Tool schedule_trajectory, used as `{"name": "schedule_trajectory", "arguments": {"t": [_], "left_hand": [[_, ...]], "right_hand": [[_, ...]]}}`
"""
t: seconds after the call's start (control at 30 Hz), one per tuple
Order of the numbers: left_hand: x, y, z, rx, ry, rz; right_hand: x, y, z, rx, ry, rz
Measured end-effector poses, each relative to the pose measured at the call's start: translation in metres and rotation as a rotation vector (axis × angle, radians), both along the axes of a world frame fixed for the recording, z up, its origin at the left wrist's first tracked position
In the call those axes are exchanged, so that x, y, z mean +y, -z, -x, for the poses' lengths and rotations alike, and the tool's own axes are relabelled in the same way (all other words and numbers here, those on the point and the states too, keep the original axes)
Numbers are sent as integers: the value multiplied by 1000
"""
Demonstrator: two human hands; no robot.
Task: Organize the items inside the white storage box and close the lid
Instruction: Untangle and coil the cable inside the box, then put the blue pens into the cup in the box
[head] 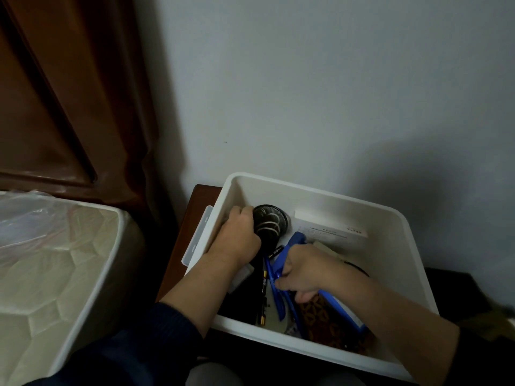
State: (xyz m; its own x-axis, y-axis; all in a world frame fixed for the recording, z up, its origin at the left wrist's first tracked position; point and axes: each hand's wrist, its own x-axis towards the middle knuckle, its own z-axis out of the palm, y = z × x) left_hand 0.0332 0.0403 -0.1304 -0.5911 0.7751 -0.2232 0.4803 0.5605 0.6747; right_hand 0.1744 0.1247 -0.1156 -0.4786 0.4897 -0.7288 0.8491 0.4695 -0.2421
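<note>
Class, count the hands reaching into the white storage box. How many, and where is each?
2. The left hand grips the black mesh holder at the box's back left; the right hand holds blue items mid-box.

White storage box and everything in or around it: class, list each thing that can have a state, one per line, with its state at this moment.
White storage box: open, no lid on.
Lid: off, standing at the box's left side.
Black mesh cup: inside box, tipped on its side.
Blue tool: inside box, gripped.
Left hand: grips the cup.
Right hand: grips the blue tool.
</note>
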Motion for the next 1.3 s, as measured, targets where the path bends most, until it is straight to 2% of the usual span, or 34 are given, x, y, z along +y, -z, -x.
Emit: {"name": "schedule_trajectory", "arguments": {"t": [0.2, 0.43, 0.6, 0.73, 0.9, 0.97, 1.13, 1.3], "left_hand": [[-2, 0, -1, -17, 1, -43], [-2, -1, -2, -11, 0, -115], [-2, -3, -2, 18, -44, -199], [-1, -4, -1, 29, -67, -250], [-1, -6, 1, 126, 19, -490], [-2, -7, 0, 62, 80, -578], [-4, -7, -8, -266, 297, -596], [-5, -7, -5, -202, 222, -670]], "right_hand": [[-12, 27, 3, -6, -103, -124], [-15, 39, 8, 39, 19, -190], [-9, 35, 8, 52, 135, -116], [0, 25, -2, 180, 352, 35], [14, -11, -19, 374, 364, 70], [19, -34, -19, 502, 372, 77], [25, -80, -5, 795, 445, 75], [24, -82, 8, 933, 442, 72]]}}
